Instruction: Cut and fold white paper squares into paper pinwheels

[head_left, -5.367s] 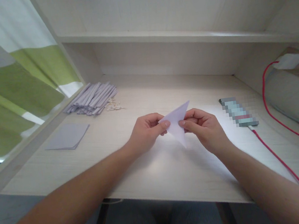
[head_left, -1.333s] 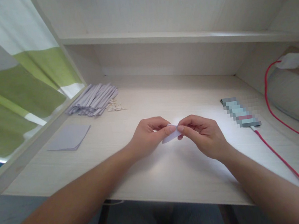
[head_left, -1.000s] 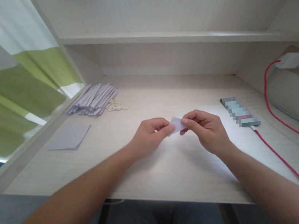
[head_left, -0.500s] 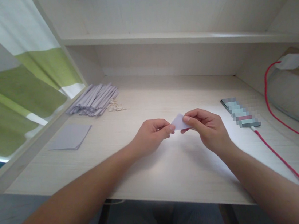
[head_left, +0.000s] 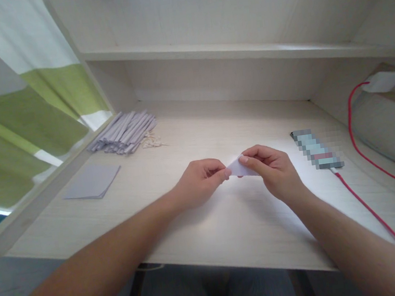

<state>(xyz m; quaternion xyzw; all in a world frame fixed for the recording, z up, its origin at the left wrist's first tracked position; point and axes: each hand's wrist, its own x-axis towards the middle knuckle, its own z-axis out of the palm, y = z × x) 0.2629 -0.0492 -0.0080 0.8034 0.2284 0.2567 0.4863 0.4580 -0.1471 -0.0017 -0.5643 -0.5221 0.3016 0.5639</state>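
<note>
Left hand (head_left: 198, 183) and right hand (head_left: 272, 172) pinch a small folded paper (head_left: 238, 167) by its ends — light, limp, easily creased — above the desk (head_left: 229, 221).

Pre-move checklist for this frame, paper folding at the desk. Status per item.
1. Both hands on the piece: left hand and right hand pinch the folded paper between them. ok
2. Piece clear of the desk: it looks held just above the surface. cannot tell
3. Fold edges aligned: fingers cover most of the piece. cannot tell
4. Flat sheets in reach, at the left. ok
5. Pile of folded strips apart from the hands, far left. ok
6. Red cable apart from the right forearm. ok
</note>
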